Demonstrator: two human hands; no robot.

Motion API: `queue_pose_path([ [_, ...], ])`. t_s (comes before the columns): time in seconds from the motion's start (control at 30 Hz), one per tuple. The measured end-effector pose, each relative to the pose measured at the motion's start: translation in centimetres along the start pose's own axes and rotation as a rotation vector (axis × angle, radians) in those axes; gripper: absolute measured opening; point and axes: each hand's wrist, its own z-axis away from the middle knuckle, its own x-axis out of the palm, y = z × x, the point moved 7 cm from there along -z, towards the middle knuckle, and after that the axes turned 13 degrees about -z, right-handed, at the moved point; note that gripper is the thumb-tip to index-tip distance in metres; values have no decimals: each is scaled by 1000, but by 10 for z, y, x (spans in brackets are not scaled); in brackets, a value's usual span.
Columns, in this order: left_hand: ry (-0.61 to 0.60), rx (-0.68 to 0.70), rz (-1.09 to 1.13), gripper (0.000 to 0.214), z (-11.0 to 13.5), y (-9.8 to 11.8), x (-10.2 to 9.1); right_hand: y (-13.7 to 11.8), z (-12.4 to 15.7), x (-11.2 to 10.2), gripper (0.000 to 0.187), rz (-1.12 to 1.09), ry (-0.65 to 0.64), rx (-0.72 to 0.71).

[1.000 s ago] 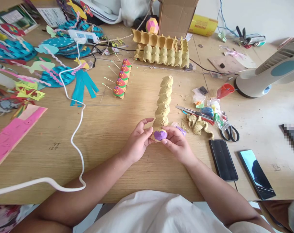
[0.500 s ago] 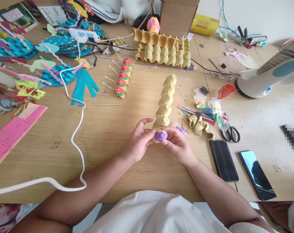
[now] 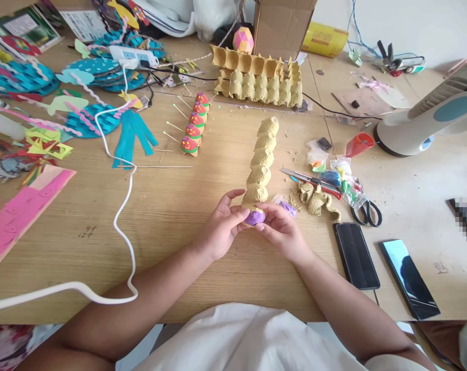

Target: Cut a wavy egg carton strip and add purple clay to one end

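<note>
A strip of yellowish egg carton (image 3: 260,159), a row of several bumps, points away from me over the table. Purple clay (image 3: 255,217) covers part of its near end. My left hand (image 3: 222,225) grips that end from the left, thumb at the clay's edge. From the right, my right hand (image 3: 282,230) holds the same end, with fingers on the carton and thumb against the clay. Just beyond my right hand lies a small bag of purple clay (image 3: 286,205). Further left stands a painted egg-carton caterpillar (image 3: 195,124) with smiling faces and pin-like sticks.
To the right lie a utility knife (image 3: 314,181), torn carton scraps (image 3: 317,200), bagged clay (image 3: 329,178), scissors (image 3: 369,213) and two phones (image 3: 357,256). Egg cartons (image 3: 262,85) stand at the back. A white cable (image 3: 121,221) crosses the left side, near a pink strip (image 3: 22,216).
The purple clay looks slightly wider and flatter across the near end. The carton strip has tilted a little to the left, and both hands have barely moved.
</note>
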Motion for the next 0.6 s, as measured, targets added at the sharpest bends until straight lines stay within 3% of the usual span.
queue_pose_path([
  [0.33,-11,-36,82,53,-1,-3,2,-1,0,-2,38,-5,30,2],
  [0.6,-32,65,-125,59,-1,-1,3,1,9,1,33,-229,188,152],
])
